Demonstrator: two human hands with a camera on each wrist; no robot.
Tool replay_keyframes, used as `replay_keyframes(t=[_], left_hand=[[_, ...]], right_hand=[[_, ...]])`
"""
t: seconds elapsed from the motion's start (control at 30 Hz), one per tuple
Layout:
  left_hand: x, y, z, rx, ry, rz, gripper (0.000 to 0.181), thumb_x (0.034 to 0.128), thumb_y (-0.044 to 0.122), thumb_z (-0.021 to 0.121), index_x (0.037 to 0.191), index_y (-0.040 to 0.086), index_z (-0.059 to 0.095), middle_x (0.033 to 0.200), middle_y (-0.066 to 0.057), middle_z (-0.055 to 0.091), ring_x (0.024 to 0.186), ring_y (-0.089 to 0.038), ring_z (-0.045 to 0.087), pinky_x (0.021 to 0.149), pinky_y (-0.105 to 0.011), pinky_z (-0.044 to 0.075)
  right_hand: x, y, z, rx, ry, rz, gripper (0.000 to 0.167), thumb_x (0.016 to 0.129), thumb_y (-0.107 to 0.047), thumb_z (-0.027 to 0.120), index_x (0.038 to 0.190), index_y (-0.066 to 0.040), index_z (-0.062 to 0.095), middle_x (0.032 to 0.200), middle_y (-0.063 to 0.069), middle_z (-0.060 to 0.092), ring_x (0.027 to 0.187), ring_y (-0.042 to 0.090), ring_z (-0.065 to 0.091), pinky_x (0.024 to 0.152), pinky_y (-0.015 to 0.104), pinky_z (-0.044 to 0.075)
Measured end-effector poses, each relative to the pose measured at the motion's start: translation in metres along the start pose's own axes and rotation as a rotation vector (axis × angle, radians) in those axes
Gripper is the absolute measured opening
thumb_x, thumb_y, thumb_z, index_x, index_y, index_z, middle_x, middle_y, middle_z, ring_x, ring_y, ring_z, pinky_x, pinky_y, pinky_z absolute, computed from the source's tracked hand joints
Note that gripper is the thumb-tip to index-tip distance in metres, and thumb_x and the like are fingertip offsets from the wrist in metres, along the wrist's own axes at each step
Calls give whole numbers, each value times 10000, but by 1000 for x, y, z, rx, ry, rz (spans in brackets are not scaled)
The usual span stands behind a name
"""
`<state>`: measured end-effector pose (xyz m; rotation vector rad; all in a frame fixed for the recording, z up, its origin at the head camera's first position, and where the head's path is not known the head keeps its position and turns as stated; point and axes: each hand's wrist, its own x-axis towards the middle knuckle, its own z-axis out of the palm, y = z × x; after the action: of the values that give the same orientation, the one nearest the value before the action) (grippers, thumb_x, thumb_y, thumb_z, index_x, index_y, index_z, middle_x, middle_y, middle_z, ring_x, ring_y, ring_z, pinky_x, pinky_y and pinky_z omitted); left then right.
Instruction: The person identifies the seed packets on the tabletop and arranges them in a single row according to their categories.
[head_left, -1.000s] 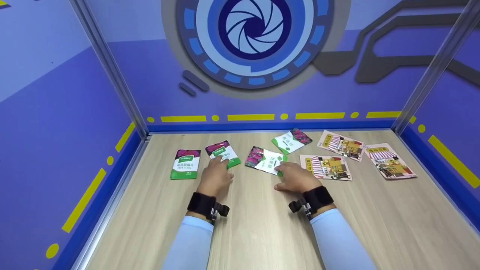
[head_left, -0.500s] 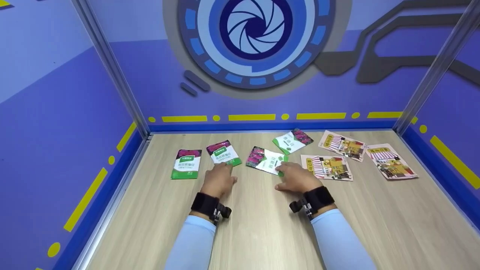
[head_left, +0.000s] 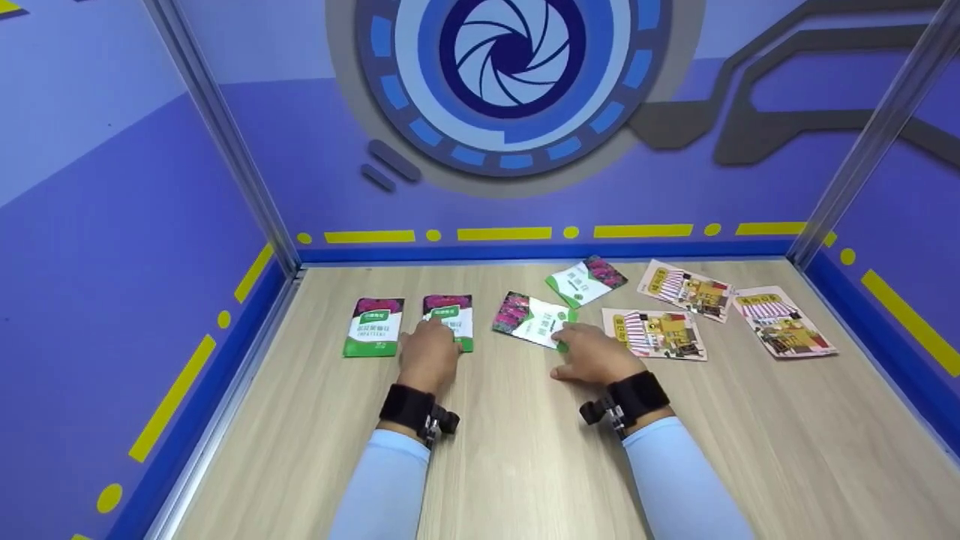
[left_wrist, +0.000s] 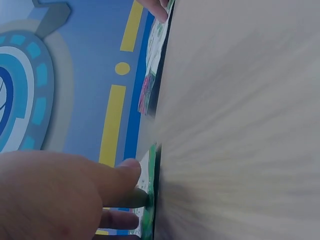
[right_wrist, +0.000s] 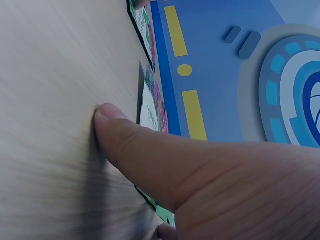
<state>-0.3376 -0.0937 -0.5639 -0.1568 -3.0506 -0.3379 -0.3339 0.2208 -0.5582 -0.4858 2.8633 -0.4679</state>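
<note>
My left hand (head_left: 429, 356) rests its fingers on the lower part of an upright green-and-white packet with magenta flowers (head_left: 452, 309). In the left wrist view, the extended fingers (left_wrist: 125, 220) touch that packet's green end. Beside it on the left lies a matching packet (head_left: 373, 328). My right hand (head_left: 598, 356) touches the green end of a sideways flower packet (head_left: 531, 319), fingertips on its right edge. In the right wrist view, the thumb (right_wrist: 135, 142) reaches toward the tabletop, and part of this packet (right_wrist: 150, 107) shows behind it.
Another flower packet (head_left: 586, 281) lies tilted behind. To the right are three pink packets with a striped-awning picture: one near my right hand (head_left: 660, 335), one further back (head_left: 686, 289), one far right (head_left: 785, 322). Purple panels (head_left: 315, 165) enclose the wooden table (head_left: 502, 465).
Under my left hand, the tilted packet has turned straight and slid slightly toward me, alongside its left neighbour. My left hand first drew back, then moved onto it again. My right hand stays put.
</note>
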Motion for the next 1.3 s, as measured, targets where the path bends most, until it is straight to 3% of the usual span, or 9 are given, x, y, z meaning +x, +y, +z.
replay_keyframes(t=[0.13, 0.27, 0.57, 0.83, 1.3], left_hand=[[0, -3, 2, -4, 95, -34, 259, 1052, 302, 818, 1138, 61, 859, 1362, -173, 777, 1250, -378, 721, 1045, -636, 536], [1, -7, 4, -32, 131, -78, 240, 1009, 298, 869, 1075, 69, 851, 1219, -164, 810, 1164, -371, 730, 998, -610, 527], [3, -15, 2, -35, 123, -124, 313, 1012, 314, 870, 1143, 31, 842, 1256, -198, 815, 1221, -404, 741, 1075, -686, 521], [7, -19, 0, -56, 110, -165, 297, 1006, 268, 878, 1158, 15, 837, 1241, -209, 817, 1201, -392, 745, 1086, -675, 525], [4, -23, -3, -28, 81, -172, 354, 1018, 317, 869, 1201, 17, 827, 1282, -204, 796, 1263, -405, 713, 1099, -674, 512]], right_hand=[[0, 0, 0, -11, 3, -14, 754, 986, -402, 894, 1588, -30, 633, 1692, 273, 555, 1623, 480, 479, 1352, 623, 393], [0, 0, -1, -14, 5, -18, 755, 984, -402, 896, 1585, -27, 636, 1687, 270, 562, 1619, 478, 483, 1349, 619, 398], [1, 0, 0, 13, -1, 0, 766, 982, -410, 897, 1603, -51, 626, 1723, 261, 525, 1640, 477, 457, 1356, 629, 384], [2, 1, 0, 10, -4, 3, 771, 982, -414, 895, 1609, -58, 621, 1736, 256, 510, 1641, 480, 453, 1358, 636, 378], [-2, 2, -2, 12, -4, -12, 752, 1003, -418, 876, 1615, -65, 619, 1752, 260, 489, 1646, 495, 439, 1347, 652, 384]])
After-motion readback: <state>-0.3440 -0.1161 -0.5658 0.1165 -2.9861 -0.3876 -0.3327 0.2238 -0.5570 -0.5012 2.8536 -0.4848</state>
